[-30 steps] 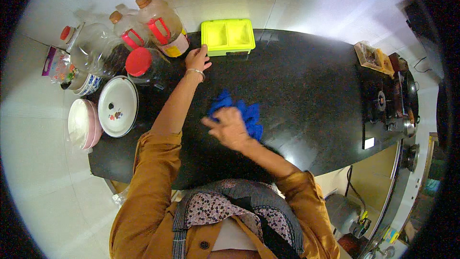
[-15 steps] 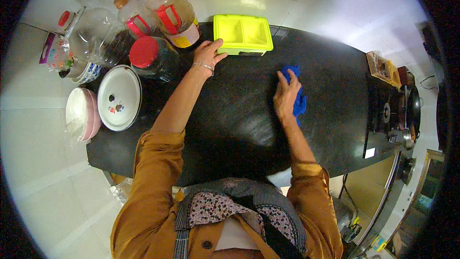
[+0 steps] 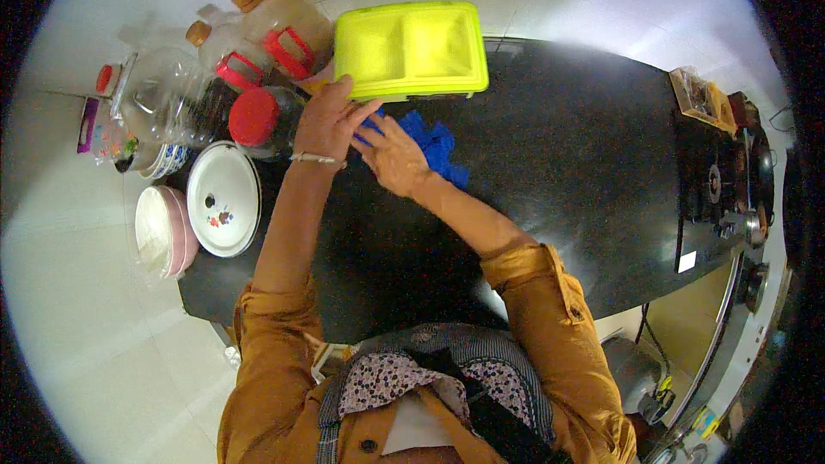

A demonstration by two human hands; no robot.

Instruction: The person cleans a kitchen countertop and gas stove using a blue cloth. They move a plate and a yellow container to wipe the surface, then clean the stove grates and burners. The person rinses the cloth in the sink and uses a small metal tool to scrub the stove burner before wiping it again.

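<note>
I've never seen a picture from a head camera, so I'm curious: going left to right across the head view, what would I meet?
Pink bowls, white floral plate, left hand, lime-green two-compartment container, black stove.

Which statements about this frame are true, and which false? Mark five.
1. The right hand partly covers a crumpled blue fabric cloth. True.
2. The left hand touches a bright yellow-green two-section plastic box. True.
3. The cloth lies beyond the box. False: it is on the near side.
4. A round white dark-rimmed dish lies left of both hands. True.
5. The dish lies right of the box. False: left.
</note>
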